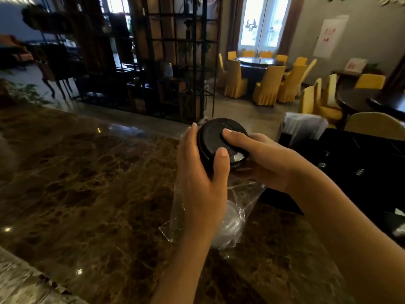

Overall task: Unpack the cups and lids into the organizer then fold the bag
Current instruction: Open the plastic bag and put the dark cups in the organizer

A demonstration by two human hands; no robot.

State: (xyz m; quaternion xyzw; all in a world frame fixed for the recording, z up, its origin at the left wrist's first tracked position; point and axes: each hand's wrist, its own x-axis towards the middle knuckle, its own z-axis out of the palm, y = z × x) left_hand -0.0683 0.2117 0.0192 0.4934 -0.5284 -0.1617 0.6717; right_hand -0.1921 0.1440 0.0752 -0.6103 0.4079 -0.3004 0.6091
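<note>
A stack of black lids (215,137) is held above the marble counter between both hands. My left hand (201,178) wraps its left side, thumb on the rim. My right hand (260,159) grips the right side, with the thumb pressed on the top lid. A clear plastic bag (243,200) hangs below the stack and drapes onto the counter. Inside the bag's lower end lie clear lids (228,227). The black organizer (355,163) stands to the right, with its compartments dark and hard to make out.
The brown marble counter (87,183) stretches left and towards me. A white-wrapped bundle (304,126) stands at the organizer's far end. Beyond the counter are a black metal shelf divider (166,62) and yellow-covered chairs (269,86) around tables.
</note>
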